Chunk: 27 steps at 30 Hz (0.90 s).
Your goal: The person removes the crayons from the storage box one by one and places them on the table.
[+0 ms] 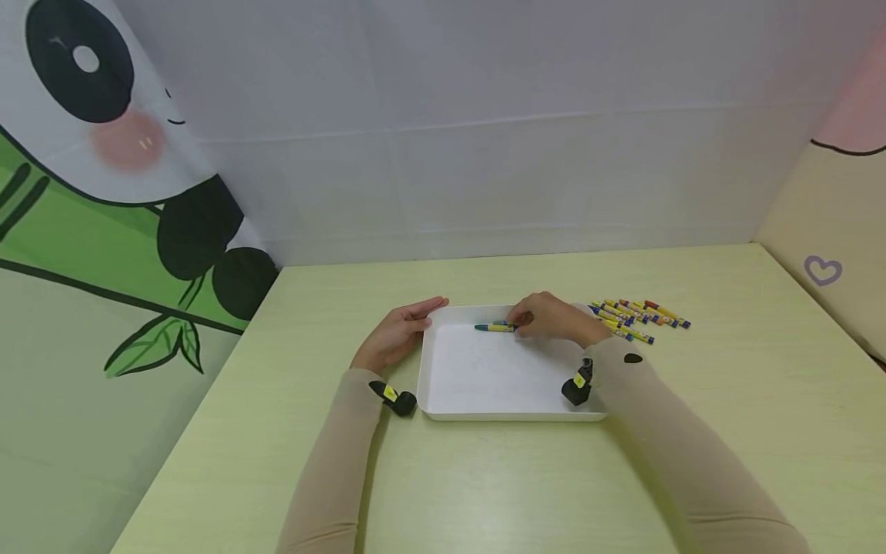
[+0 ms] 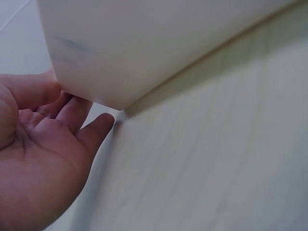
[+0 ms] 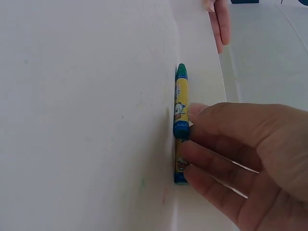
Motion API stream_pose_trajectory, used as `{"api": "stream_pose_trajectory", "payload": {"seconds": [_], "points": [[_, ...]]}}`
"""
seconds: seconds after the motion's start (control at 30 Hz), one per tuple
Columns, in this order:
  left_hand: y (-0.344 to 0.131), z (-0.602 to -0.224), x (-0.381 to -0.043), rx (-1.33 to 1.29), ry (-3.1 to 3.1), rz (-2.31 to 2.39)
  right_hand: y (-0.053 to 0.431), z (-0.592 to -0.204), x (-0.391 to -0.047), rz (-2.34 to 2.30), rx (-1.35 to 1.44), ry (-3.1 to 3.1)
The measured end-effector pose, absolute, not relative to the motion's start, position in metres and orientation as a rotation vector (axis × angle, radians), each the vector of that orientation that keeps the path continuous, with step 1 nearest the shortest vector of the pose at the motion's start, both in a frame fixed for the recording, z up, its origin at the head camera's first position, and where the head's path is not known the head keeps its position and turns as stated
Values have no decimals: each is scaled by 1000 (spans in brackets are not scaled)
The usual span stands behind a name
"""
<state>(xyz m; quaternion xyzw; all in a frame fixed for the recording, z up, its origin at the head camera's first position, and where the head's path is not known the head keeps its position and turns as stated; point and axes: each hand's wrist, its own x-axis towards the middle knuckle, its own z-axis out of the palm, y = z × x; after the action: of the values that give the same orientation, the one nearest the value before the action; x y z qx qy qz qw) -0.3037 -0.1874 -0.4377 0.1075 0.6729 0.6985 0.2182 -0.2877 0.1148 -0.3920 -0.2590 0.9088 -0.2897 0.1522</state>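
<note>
A shallow white tray (image 1: 512, 377) lies on the table. At its far left corner my left hand (image 1: 400, 331) grips the rim; in the left wrist view, the thumb is against the tray's edge and other fingers are partly hidden behind it. My right hand (image 1: 550, 317) is inside the tray by the far wall. Its thumb and fingers pinch a green crayon (image 3: 181, 98) with a yellow wrapper and blue bands. A second wrapped crayon (image 3: 181, 166) lies along the same wall, partly covered by the green one, with fingertips touching it; its tip is hidden.
Several loose crayons (image 1: 637, 315) in yellow wrappers lie in a pile on the table, just beyond the tray's right side. A white cloth backdrop (image 1: 484, 185) hangs behind the table (image 1: 450, 492), and printed panels stand at both sides.
</note>
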Motion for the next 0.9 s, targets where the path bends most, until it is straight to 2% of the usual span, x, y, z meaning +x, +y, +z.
{"api": "stream_pose_trajectory", "payload": {"seconds": [0.9], "points": [[-190, -437, -303, 309, 1843, 1947, 109, -399, -285, -808, -756, 2651]]}}
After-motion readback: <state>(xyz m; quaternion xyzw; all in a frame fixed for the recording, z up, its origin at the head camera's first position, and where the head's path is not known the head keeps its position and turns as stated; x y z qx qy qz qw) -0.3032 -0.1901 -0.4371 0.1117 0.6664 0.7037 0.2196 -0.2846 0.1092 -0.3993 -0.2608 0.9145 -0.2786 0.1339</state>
